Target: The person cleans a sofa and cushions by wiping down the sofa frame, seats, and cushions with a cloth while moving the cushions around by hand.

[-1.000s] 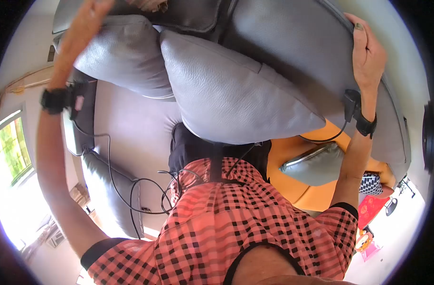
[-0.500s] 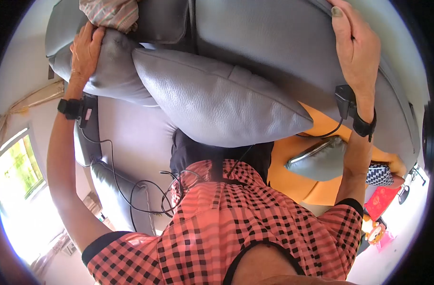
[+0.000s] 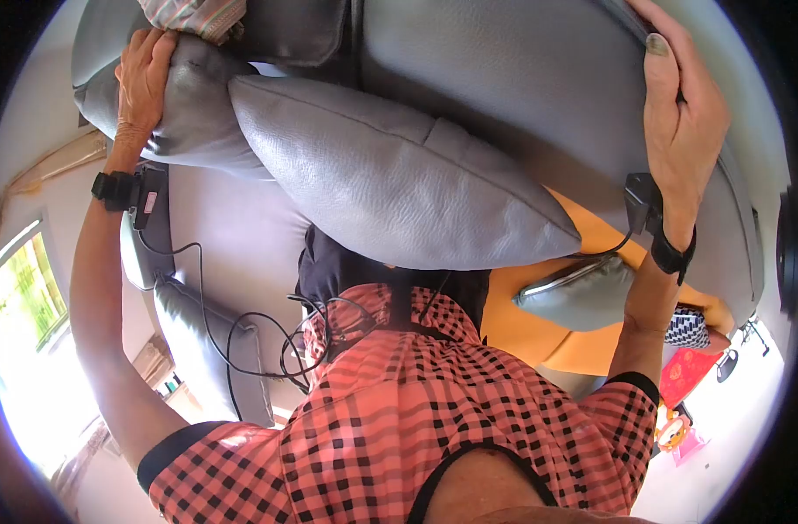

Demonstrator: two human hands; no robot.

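My left hand (image 3: 143, 83) grips the side of a grey leather cushion (image 3: 194, 96) at the upper left, its fingertips close to a striped cloth (image 3: 196, 16). Far to the right, my right hand (image 3: 689, 118) holds the edge of the grey sofa backrest (image 3: 504, 61). Its thumb lies along the front, and the other fingers are partly hidden past the edge. Between the hands, a large grey leather cushion (image 3: 399, 183) leans across in front of my body, touched by neither hand.
A loose black cable (image 3: 233, 336) hangs in loops by my waist. Another grey cushion (image 3: 211, 349) stands at the lower left. An orange surface (image 3: 521, 327) with a grey cushion (image 3: 582, 293) on it lies to the right. A window (image 3: 24, 297) is at the far left.
My hands are slightly farther apart: the left has shifted left and a little up, the right to the right and a little down. The cushions have shifted slightly left in view.
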